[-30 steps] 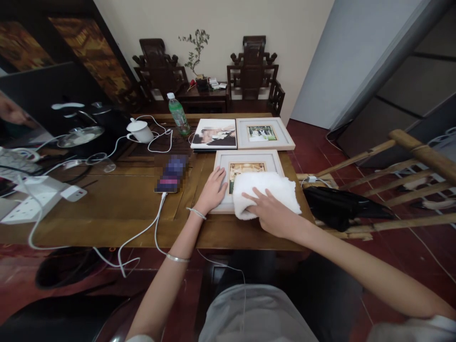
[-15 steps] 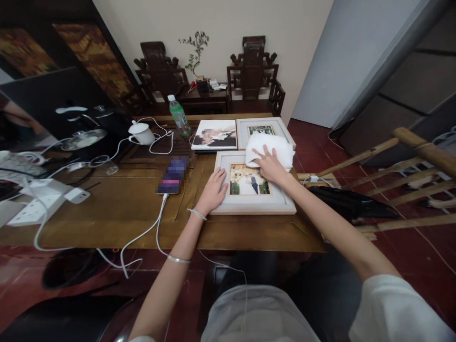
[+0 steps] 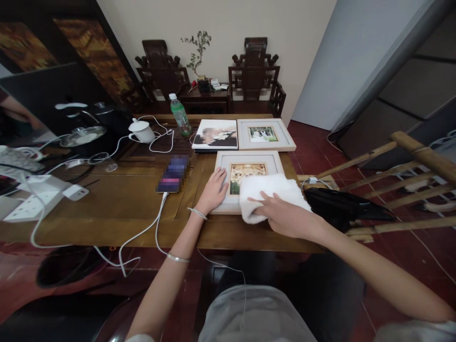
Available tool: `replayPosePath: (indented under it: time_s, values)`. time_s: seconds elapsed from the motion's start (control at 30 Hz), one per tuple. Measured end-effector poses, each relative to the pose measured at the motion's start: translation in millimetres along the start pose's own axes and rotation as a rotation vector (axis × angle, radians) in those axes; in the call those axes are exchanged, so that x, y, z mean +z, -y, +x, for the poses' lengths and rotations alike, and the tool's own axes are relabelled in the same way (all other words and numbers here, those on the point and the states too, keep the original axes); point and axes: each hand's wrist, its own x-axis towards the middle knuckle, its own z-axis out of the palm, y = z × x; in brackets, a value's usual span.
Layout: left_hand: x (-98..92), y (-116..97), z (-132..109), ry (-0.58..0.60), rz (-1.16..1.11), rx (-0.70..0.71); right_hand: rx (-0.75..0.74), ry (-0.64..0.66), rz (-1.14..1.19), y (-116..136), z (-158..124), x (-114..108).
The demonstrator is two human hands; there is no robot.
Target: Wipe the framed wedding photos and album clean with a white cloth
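Note:
A pale-framed photo (image 3: 245,161) lies flat on the wooden table (image 3: 117,204) in front of me. My left hand (image 3: 213,191) rests flat on the frame's left border, fingers stretched out. My right hand (image 3: 283,216) presses a folded white cloth (image 3: 267,190) down on the near right part of the frame, fingers lying over it. The cloth hides the lower half of the picture.
Behind lie a second framed photo (image 3: 265,134) and an unframed print (image 3: 215,133). A phone (image 3: 172,173) on a white cable, a green bottle (image 3: 180,115), a white cup (image 3: 140,130) and power strips (image 3: 32,199) occupy the left. A black bag (image 3: 338,204) rests on bamboo poles at right.
My right hand slid the cloth from the frame's far right corner back to its near right part. The left hand stayed on the frame's left border.

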Motion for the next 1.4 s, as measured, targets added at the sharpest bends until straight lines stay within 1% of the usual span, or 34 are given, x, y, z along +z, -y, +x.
replayPosePath:
  time_s: [0.1,0.2,0.27,0.4,0.53,0.6,0.67,0.77,0.83,0.9,1.03,1.13,1.23,1.33,1.4]
  values:
    - [-2.0,-4,0,-0.001,-0.037,-0.026,-0.095,0.011,0.016,11,0,-1]
    - [-4.8,-9,-1,-0.013,-0.127,-0.069,-0.125,-0.03,-0.003,15,18,3]
    - [-6.1,-11,-1,-0.02,-0.207,-0.1,-0.102,-0.074,-0.023,13,37,8]
    - [-5.6,-11,-1,-0.057,-0.362,-0.142,-0.028,-0.114,-0.116,1,81,14]
    - [-4.2,-10,-2,-0.078,-0.386,-0.117,0.013,-0.27,-0.229,-18,118,11]
    - [-4.5,-11,-3,-0.075,-0.372,-0.112,0.056,-0.304,-0.269,-27,131,7]
    - [-5.2,-11,-3,-0.07,-0.36,-0.122,0.092,-0.308,-0.292,-33,141,3]
    - [-5.8,-11,-3,-0.073,-0.352,-0.134,0.101,-0.309,-0.316,-33,146,1]
    - [-5.6,-10,-3,-0.079,-0.358,-0.134,0.087,-0.301,-0.321,-27,141,2]
    - [-5.4,-10,-2,-0.081,-0.373,-0.142,0.053,-0.273,-0.311,-18,130,5]
    - [-6.5,-10,-2,-0.08,-0.387,-0.182,-0.069,-0.16,-0.257,4,92,11]
    - [-6.9,-10,-1,-0.065,-0.354,-0.188,-0.121,-0.16,-0.219,14,59,14]
    - [-5.2,-7,0,-0.031,-0.257,-0.137,-0.033,-0.152,-0.221,14,29,13]
    - [-1.7,-1,0,-0.021,-0.143,-0.047,0.103,-0.116,-0.251,4,3,10]
    - [1.2,3,0,-0.025,-0.099,-0.005,0.173,-0.117,-0.272,-5,-12,9]
